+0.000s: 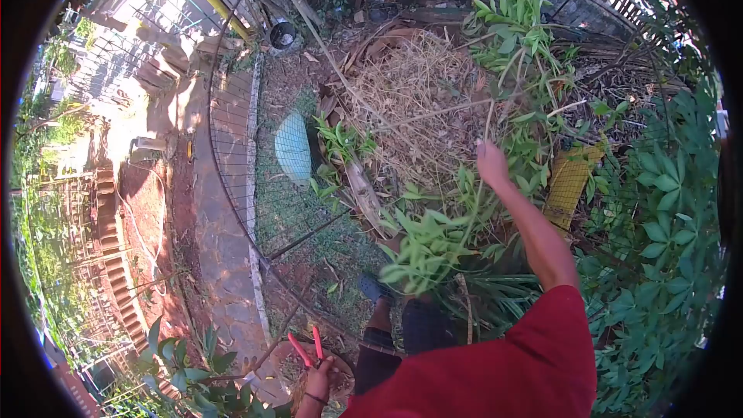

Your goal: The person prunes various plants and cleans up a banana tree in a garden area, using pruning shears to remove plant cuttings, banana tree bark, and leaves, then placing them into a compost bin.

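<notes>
My right hand (491, 164) is stretched forward, its fingers closed round a thin leafy branch (478, 209). Green leaves (433, 244) at the branch's lower end are blurred. Low on the left, my left hand (317, 381) grips a pair of pruning shears (316, 347), whose two red handles stick up apart from each other. The blades cannot be made out. Beyond the right hand lies a heap of dry straw (422, 97), with several cut stems across it.
A curved wire fence (232, 209) runs down my left side, beside a stone path (224, 263). A pale blue sheet (293, 147) and a log (362, 190) lie past it. Dense leaves (665, 209) and a yellow mesh piece (571, 182) are on the right.
</notes>
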A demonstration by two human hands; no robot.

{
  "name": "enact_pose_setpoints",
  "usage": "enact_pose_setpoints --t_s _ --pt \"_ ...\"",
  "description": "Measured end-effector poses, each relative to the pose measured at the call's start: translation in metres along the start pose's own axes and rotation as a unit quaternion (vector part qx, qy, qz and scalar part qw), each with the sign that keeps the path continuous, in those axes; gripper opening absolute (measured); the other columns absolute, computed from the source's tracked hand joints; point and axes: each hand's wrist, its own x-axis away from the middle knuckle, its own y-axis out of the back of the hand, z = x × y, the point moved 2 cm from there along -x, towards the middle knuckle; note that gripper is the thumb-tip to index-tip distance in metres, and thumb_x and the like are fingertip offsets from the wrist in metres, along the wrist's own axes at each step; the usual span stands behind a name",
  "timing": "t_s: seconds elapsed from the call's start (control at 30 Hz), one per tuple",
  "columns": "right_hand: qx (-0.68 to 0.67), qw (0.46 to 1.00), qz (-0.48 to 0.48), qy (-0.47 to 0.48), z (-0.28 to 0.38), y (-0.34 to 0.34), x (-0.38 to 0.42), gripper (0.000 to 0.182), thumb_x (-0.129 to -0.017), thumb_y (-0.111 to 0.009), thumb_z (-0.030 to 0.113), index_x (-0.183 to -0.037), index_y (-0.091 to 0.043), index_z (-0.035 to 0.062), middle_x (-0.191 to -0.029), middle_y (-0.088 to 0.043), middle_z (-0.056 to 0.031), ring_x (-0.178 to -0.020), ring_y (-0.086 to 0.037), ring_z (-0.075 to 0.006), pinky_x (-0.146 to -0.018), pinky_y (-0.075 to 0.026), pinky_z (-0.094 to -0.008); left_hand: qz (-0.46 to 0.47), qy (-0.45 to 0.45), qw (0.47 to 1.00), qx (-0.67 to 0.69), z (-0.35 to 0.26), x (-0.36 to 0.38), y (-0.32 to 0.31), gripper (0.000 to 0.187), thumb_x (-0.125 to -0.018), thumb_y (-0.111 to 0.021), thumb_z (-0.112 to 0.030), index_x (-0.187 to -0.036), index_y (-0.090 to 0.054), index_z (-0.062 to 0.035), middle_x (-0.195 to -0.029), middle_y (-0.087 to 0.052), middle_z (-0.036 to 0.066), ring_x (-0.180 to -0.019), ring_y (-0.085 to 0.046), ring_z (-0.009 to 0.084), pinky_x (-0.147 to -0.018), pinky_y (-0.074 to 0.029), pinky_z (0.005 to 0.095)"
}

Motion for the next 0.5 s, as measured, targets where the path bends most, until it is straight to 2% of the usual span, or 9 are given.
enact_pose_setpoints --t_s 0.03,0.07,0.1,0.17,0.23,0.3,0.37,0.4,0.5 --pt "0.075 0.996 0.054 0.018 -0.008 0.015 0.026 0.041 -0.101 -0.040 0.035 -0.093 -0.060 -0.0004 -0.088 -0.066 -0.0253 -0.082 -0.065 -0.0434 -0.074 -0.049 -0.0557 0.008 -0.014 1.000 -0.010 -0.008 0.003 -0.003 0.015 -0.094 -0.058 -0.024 -0.095 -0.058 -0.0087 -0.066 -0.050 -0.001 -0.041 -0.036 0.0074 -0.037 -0.023 0.0236" --pt "0.102 0.989 0.105 0.016 -0.019 0.021 0.050 0.041 -0.101 -0.039 0.034 -0.093 -0.060 -0.0005 -0.086 -0.066 -0.0250 -0.080 -0.066 -0.0431 -0.073 -0.051 -0.0542 -0.004 0.010 1.000 0.022 -0.012 0.003 -0.007 0.020 -0.093 -0.060 -0.026 -0.089 -0.062 -0.0070 -0.053 -0.045 -0.004 -0.036 -0.033 0.0064 -0.033 -0.023 0.0247" --pt "0.131 0.979 0.156 0.010 -0.032 0.029 0.075 0.040 -0.101 -0.039 0.033 -0.094 -0.060 -0.0007 -0.084 -0.067 -0.0246 -0.078 -0.067 -0.0428 -0.072 -0.053 -0.0527 0.005 0.013 1.000 0.025 -0.010 0.002 -0.007 0.020 -0.093 -0.060 -0.026 -0.089 -0.062 -0.0070 -0.053 -0.045 -0.004 -0.036 -0.033 0.0064 -0.033 -0.023 0.0247" --pt "0.164 0.959 0.230 0.007 -0.006 0.041 0.116 0.031 -0.098 -0.045 0.025 -0.094 -0.062 -0.0006 -0.086 -0.068 -0.0243 -0.078 -0.068 -0.0407 -0.071 -0.056 -0.0495 0.014 0.015 1.000 0.024 -0.005 -0.017 -0.002 0.022 -0.094 -0.059 -0.028 -0.084 -0.060 -0.0087 -0.051 -0.042 -0.005 -0.035 -0.032 0.0063 -0.033 -0.023 0.0244" --pt "0.246 0.908 0.317 0.121 0.005 0.014 0.148 0.023 -0.090 -0.051 0.017 -0.097 -0.065 -0.0005 -0.093 -0.068 -0.0235 -0.082 -0.069 -0.0378 -0.069 -0.057 -0.0467 0.032 0.025 0.998 0.039 0.004 -0.033 0.000 0.025 -0.094 -0.058 -0.030 -0.079 -0.058 -0.0096 -0.050 -0.041 -0.005 -0.035 -0.031 0.0065 -0.033 -0.022 0.0245" --pt "0.249 0.864 0.406 0.164 0.030 -0.014 0.188 0.028 -0.087 -0.054 0.016 -0.104 -0.063 -0.0039 -0.090 -0.068 -0.0252 -0.086 -0.069 -0.0361 -0.073 -0.056 -0.0458 0.048 0.015 0.998 0.034 0.000 -0.033 0.000 0.024 -0.094 -0.058 -0.030 -0.080 -0.058 -0.0100 -0.053 -0.045 -0.004 -0.035 -0.031 0.0065 -0.033 -0.022 0.0246" --pt "0.244 0.826 0.458 0.218 0.052 -0.040 0.217 0.029 -0.091 -0.052 0.020 -0.101 -0.066 -0.0024 -0.093 -0.068 -0.0247 -0.089 -0.068 -0.0375 -0.077 -0.055 -0.0465 0.043 0.005 0.999 0.023 -0.009 -0.022 -0.004 0.021 -0.094 -0.057 -0.028 -0.085 -0.059 -0.0095 -0.056 -0.047 -0.003 -0.037 -0.033 0.0067 -0.034 -0.023 0.0246" --pt "0.240 0.827 0.455 0.224 0.063 -0.049 0.213 0.029 -0.091 -0.052 0.020 -0.101 -0.066 -0.0024 -0.093 -0.068 -0.0247 -0.089 -0.068 -0.0375 -0.077 -0.055 -0.0465 0.034 -0.002 0.999 0.014 -0.015 -0.013 -0.005 0.019 -0.095 -0.057 -0.027 -0.089 -0.060 -0.0091 -0.059 -0.050 -0.002 -0.038 -0.034 0.0069 -0.035 -0.024 0.0246" --pt "0.171 0.879 0.417 0.160 0.088 -0.055 0.186 0.033 -0.095 -0.048 0.030 -0.098 -0.069 0.0034 -0.097 -0.068 -0.0209 -0.091 -0.067 -0.0380 -0.080 -0.053 -0.0492 0.018 -0.006 0.999 0.027 -0.014 -0.006 0.008 0.017 -0.095 -0.056 -0.024 -0.097 -0.062 -0.0084 -0.066 -0.056 -0.001 -0.040 -0.036 0.0068 -0.036 -0.026 0.0240"
